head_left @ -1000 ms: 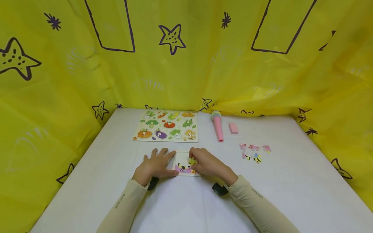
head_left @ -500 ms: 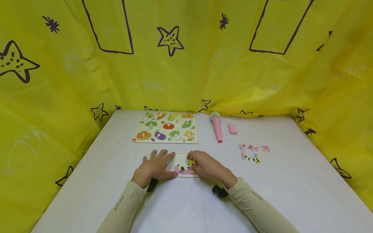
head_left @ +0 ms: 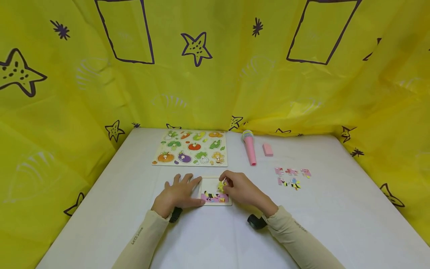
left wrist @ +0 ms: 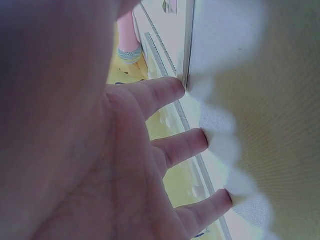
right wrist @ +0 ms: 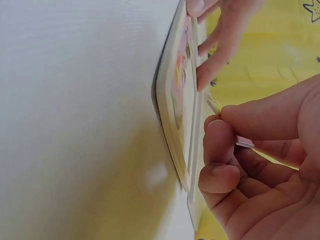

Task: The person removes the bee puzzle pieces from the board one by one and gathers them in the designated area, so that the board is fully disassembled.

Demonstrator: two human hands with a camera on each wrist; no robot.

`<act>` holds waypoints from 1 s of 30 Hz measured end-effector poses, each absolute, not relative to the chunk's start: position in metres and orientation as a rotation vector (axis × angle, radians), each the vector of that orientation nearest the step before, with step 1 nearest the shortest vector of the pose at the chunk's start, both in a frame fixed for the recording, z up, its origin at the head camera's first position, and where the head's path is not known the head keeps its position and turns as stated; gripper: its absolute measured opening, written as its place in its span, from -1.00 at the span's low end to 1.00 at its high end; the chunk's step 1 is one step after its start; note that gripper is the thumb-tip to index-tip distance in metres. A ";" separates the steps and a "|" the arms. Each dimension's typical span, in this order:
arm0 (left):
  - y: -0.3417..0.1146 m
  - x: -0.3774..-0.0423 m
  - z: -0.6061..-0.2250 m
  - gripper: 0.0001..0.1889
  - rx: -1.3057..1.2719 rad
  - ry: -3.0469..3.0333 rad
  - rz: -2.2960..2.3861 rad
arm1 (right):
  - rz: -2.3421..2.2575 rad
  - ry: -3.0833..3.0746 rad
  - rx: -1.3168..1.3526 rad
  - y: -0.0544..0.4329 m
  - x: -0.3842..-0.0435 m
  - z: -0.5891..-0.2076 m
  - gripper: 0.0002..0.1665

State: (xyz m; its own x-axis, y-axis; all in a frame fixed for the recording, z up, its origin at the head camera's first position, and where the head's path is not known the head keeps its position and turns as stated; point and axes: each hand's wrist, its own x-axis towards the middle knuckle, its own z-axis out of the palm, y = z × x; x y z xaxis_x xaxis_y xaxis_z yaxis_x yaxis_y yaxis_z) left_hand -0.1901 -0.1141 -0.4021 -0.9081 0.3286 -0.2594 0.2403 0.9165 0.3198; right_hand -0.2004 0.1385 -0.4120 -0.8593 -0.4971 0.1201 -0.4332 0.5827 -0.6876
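Note:
A small framed jigsaw board (head_left: 211,204) lies on the white table, its lower row filled with pink, yellow and black pieces. My left hand (head_left: 179,193) rests flat with spread fingers at the board's left side; its thumb touches the lower left corner and its index fingertip the upper left. Between thumb and fingers, my right hand (head_left: 242,188) pinches a yellow puzzle piece (head_left: 221,186) just over the board's right part. In the right wrist view only slivers of the piece (right wrist: 244,142) show past the fingers (right wrist: 220,142). The left wrist view shows the fingertips (left wrist: 192,142) pressing on the table.
Several loose puzzle pieces (head_left: 291,172) lie to the right on the table. Behind the jigsaw stands out a flat vegetable peg puzzle (head_left: 188,151). A pink toy microphone (head_left: 250,148) and a pink block (head_left: 267,150) lie at the back. A yellow curtain (head_left: 215,86) surrounds the table.
The right hand has shifted slightly to the right and lifted, still pinching the yellow puzzle piece, which now shows more plainly. The left hand stays in place at the board.

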 end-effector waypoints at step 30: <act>-0.115 -0.192 -0.400 -0.05 0.438 2.742 0.414 | -1.467 2.832 -0.520 0.231 -0.191 -0.400 -0.73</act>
State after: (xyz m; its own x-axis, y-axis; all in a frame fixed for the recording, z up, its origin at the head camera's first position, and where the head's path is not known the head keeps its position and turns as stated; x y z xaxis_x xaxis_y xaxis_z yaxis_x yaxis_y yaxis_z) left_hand -0.1920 -0.1149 -0.4002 -0.8972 0.3449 -0.2758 0.2480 0.9103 0.3315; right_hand -0.1911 0.2313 -0.3999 -0.9443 -0.2409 0.2242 -0.3220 0.5368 -0.7798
